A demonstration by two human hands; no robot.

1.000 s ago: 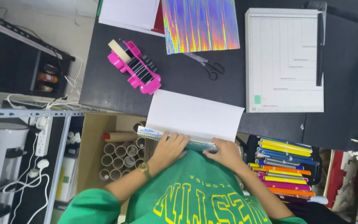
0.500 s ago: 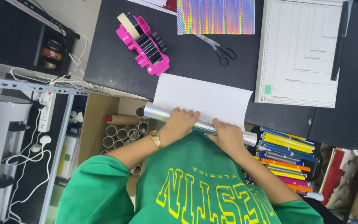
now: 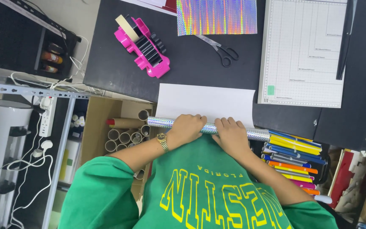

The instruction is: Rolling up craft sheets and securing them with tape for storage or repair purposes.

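Both sets of fingers [image 3: 191,121] are curled over a holographic silver roll [image 3: 210,128], which is gripped from above by the left hand [image 3: 186,128] and the right hand [image 3: 232,135]. The two hands are set side by side near the middle of the roll, and neither is noticeably nearer to it than the other. The long axis of the roll runs left to right across the near edge of the table [image 3: 200,63], with both ends projecting beyond the hands. The white sheet [image 3: 206,104] lies directly beyond the fingertips, on the far side of the roll; its near edge is met by the roll, and whether it is wound in cannot be told. A gold wristwatch [image 3: 162,142] is worn on the left wrist. Farther out on the table, a pair of scissors [image 3: 221,48] and a holographic sheet [image 3: 217,17] are placed beyond the white sheet, a pink tape dispenser [image 3: 142,44] is set to the far left, and a gridded paper trimmer [image 3: 303,53] is set to the far right. Just right of the right hand, a dark holder [image 3: 323,167] is filled with coloured marker pens [image 3: 293,154] lying on their sides. Below the table edge on the left, a cardboard box [image 3: 94,127] is packed with upright cardboard tubes [image 3: 123,135], one of which lies across the top.
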